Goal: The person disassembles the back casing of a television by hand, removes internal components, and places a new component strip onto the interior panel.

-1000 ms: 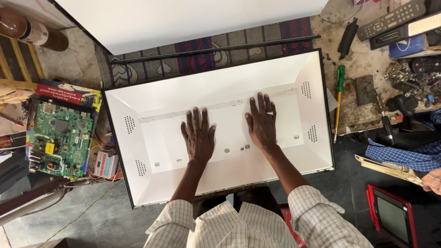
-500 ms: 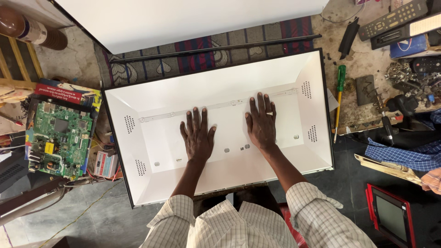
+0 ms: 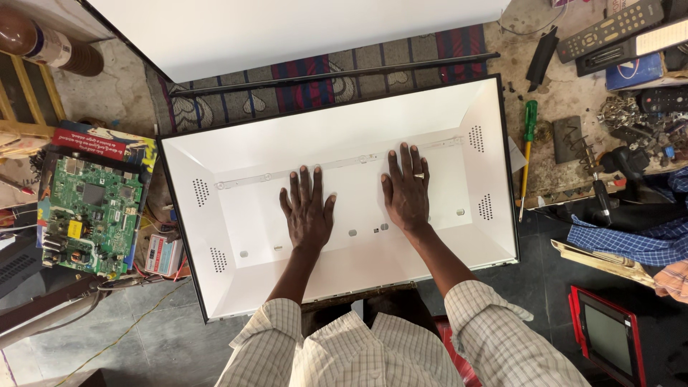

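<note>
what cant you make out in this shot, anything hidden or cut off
Head view only:
- Left hand and right hand lie flat on the white panel; what is beneath the palms is hidden.
- The panel's near edge is partly covered by the person's sleeves.
- White sheet is cut off by the top edge.
- Small parts pile is too small to identify.
- Red-framed screen is cut off at the bottom edge.

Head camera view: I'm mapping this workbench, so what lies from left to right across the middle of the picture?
Green circuit board → white panel tray → left hand → right hand → green-handled screwdriver → blue checked cloth.
</note>
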